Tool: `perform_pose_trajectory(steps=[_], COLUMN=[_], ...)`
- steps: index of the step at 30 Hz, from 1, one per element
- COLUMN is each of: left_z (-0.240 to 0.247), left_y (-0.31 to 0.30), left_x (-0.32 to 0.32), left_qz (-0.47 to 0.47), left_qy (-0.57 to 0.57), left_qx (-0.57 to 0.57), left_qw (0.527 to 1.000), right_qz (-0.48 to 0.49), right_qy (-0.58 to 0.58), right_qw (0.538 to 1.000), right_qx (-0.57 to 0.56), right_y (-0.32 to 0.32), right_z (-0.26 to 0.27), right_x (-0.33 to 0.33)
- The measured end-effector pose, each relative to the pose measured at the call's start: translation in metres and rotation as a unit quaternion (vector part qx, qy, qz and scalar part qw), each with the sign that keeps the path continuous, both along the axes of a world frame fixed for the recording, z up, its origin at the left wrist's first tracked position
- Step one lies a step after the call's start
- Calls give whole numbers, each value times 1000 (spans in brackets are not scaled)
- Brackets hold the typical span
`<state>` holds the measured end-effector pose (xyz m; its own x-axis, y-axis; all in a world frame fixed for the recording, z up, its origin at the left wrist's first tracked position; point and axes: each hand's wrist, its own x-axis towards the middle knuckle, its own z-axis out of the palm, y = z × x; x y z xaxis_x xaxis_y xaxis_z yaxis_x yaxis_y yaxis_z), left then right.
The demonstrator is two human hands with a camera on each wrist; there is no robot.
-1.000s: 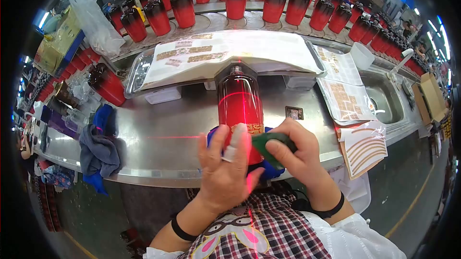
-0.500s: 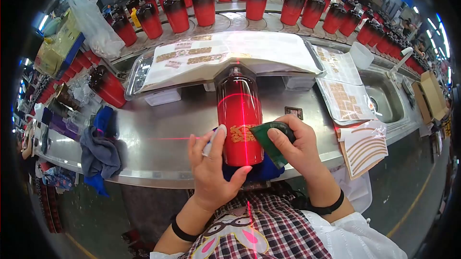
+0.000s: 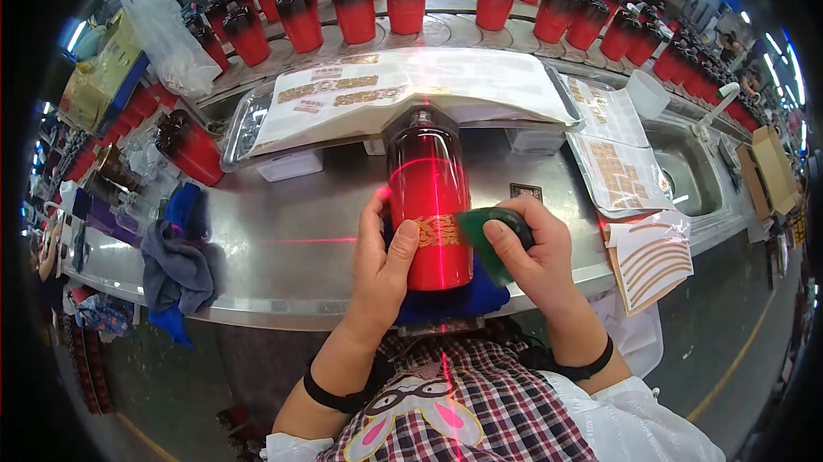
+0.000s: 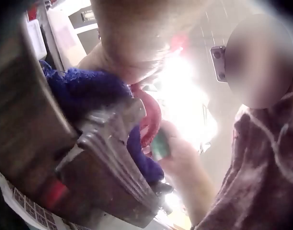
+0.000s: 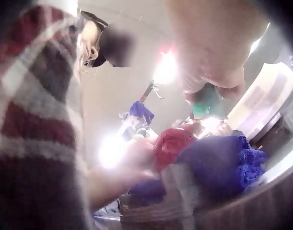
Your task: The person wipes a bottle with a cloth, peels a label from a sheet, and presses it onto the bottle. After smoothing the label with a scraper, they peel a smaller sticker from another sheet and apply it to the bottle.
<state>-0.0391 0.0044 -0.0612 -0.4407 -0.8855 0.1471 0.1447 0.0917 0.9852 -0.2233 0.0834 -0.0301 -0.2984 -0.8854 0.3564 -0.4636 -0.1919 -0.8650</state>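
Observation:
A red bottle (image 3: 429,196) with a gold label (image 3: 439,231) lies lengthwise on a blue cloth (image 3: 446,297) on the steel counter (image 3: 283,265). Red laser lines cross it. My left hand (image 3: 384,258) grips the bottle's left side, thumb on the label edge. My right hand (image 3: 523,252) holds a dark green scraper (image 3: 482,235) against the bottle's right side by the label. In the left wrist view the cloth (image 4: 84,91), bottle (image 4: 149,115) and scraper (image 4: 160,143) show blurred. In the right wrist view the bottle (image 5: 172,143) and cloth (image 5: 223,160) appear.
A tray (image 3: 240,132) behind the bottle carries label sheets (image 3: 360,93). Several red-black bottles (image 3: 356,3) stand on a conveyor at the back. More label sheets (image 3: 617,175) and a sink (image 3: 699,175) lie right. Grey and blue rags (image 3: 176,261) sit left.
My left hand has moved from over the bottle's base to grip its left side, uncovering the label. The right hand with the scraper has shifted slightly up. The conveyor bottles have moved left.

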Motion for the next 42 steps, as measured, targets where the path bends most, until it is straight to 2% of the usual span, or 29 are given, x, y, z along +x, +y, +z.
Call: perform_pose_trajectory(steps=[2, 5, 6, 9, 10, 12, 13, 14, 17, 18, 19, 21, 22, 25, 26, 29, 30, 33, 34, 37, 40, 42], left_z=[-2, -2, -2, -3, -6, -10, -12, -15, -8, -3, 0, 0, 0, 5, 9, 22, 24, 25, 25, 22, 19, 23], left_y=[0, 1, 2, 7, 10, 13, 13, 11, 3, 3, 2, 4, 4, 6, 8, 11, 12, 13, 14, 14, 16, 18], left_x=[0, -1, 0, 10, 16, 27, 28, 28, 33, 35, 36, 35, 34, 32, 31, 30, 28, 26, 26, 23, 25, 24], left_qz=[4, 13, 17, 17, 5, -19, -9, 0, 0, -3, -6, 5, 8, 37, 44, 66, 72, 81, 85, 96, 96, 89], left_qy=[1, 38, 56, 64, -4, -142, -169, -195, -267, -290, -314, -324, -329, -326, -336, -362, -366, -377, -380, -366, -369, -371], left_qx=[4, 24, 33, 20, -49, -186, -213, -241, -329, -350, -370, -379, -385, -412, -418, -440, -449, -472, -478, -475, -466, -456], left_qw=[1000, 999, 998, 998, 999, 972, 962, 951, 906, 891, 875, 867, 862, 850, 843, 820, 812, 793, 787, 795, 799, 804], right_qz=[-33, 76, 152, 67, -6, 59, 91, 165, 112, 14, 37, 80, 152, 116, 27, 81, 114, -6, -17, 62, 130, 60], right_qy=[110, 269, 209, 138, 153, 231, 267, 270, 199, 254, 255, 255, 242, 186, 224, 175, 128, 181, 188, 278, 159, 165], right_qw=[990, 943, 955, 983, 980, 958, 943, 933, 959, 954, 953, 951, 946, 970, 967, 979, 985, 982, 981, 953, 977, 983], right_qx=[-81, -178, -147, -105, -123, -158, -174, -173, -169, -157, -157, -156, -152, -107, -116, -70, -34, -50, -42, -100, -53, -55], right_y=[-4, -9, -6, 0, -4, -4, -3, 0, 0, -3, -4, -7, -6, -2, -6, -3, 1, -7, -8, -8, -5, -5], right_z=[8, 24, 31, 33, 22, 22, 23, 29, 32, 29, 26, 24, 34, 39, 34, 42, 48, 39, 37, 40, 50, 46], right_x=[5, 18, 20, 13, 10, 17, 22, 24, 16, 10, 12, 25, 29, 21, 16, 25, 25, 15, 18, 35, 24, 18])
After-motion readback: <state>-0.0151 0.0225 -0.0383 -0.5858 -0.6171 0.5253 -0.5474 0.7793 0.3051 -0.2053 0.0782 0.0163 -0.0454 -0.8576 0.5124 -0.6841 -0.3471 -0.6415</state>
